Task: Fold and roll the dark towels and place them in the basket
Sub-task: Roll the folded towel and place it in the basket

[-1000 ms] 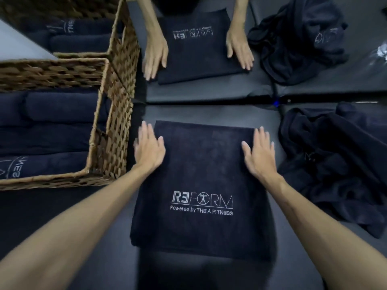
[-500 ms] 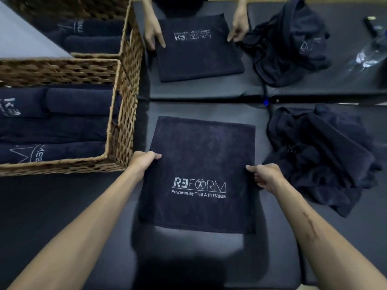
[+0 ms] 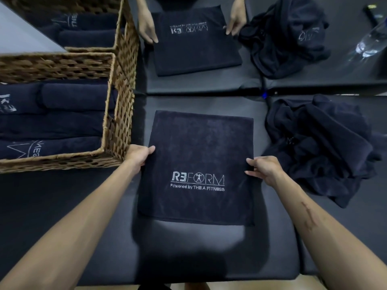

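A folded dark towel (image 3: 201,151) with a white REFORM logo lies flat on the black mat in front of me. My left hand (image 3: 139,154) pinches its left edge at mid-height. My right hand (image 3: 262,169) pinches its right edge. To the left stands a woven basket (image 3: 117,130) holding several rolled dark towels (image 3: 52,126). A heap of unfolded dark towels (image 3: 318,147) lies to the right.
Across the mat another person's hands (image 3: 147,28) hold a second folded towel (image 3: 194,42). A second basket (image 3: 125,36) stands behind the first. Another towel heap (image 3: 287,34) and a clear bottle (image 3: 370,42) sit at the far right.
My hands slid from lying flat on the towel's far corners back to its side edges and closed on them. The other person's hands drew back to their towel's sides.
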